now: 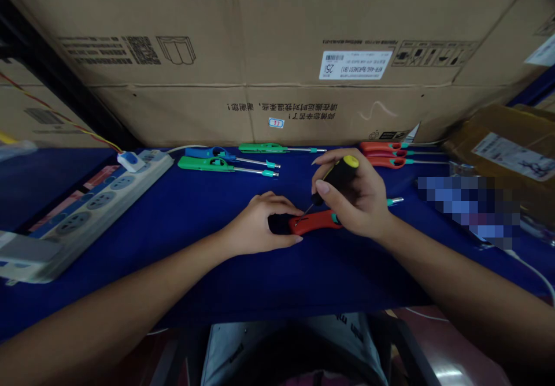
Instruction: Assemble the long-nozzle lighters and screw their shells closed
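A red long-nosed lighter lies on the blue cloth in the middle. My left hand curls around its handle end, fingers pinched on it. My right hand grips a small screwdriver with a black handle and yellow cap, held tilted. The screwdriver's thin tip touches the red lighter's body near my left fingers. The lighter's metal nose with a teal tip sticks out to the right behind my right hand.
Green and blue lighters lie at the back left, red ones at the back right. A white power strip runs along the left. Big cardboard boxes wall off the back. A brown parcel sits at the right.
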`<state>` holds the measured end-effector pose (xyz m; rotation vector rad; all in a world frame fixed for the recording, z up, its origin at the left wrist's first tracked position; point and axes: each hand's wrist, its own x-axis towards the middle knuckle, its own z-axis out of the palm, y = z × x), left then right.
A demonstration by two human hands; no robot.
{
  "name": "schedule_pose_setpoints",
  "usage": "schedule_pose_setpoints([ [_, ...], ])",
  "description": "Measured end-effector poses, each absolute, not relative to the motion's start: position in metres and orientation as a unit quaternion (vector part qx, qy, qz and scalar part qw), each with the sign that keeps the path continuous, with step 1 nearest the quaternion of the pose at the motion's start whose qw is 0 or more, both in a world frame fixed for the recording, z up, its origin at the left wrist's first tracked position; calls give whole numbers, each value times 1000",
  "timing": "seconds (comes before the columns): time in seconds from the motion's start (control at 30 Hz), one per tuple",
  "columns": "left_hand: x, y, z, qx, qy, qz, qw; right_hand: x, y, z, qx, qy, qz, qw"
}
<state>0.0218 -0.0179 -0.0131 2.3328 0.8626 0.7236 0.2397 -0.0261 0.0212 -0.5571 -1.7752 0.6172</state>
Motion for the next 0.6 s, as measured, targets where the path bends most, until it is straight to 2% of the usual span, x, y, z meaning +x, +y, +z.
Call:
schedule_pose_setpoints([
  [0.4, 22, -16, -15, 865, 321, 265, 280, 238, -27, 21, -245, -743, 289, 552],
  [0.6, 23, -17, -14, 866, 318, 270, 276, 237, -25, 25, -240, -762, 258, 543],
])
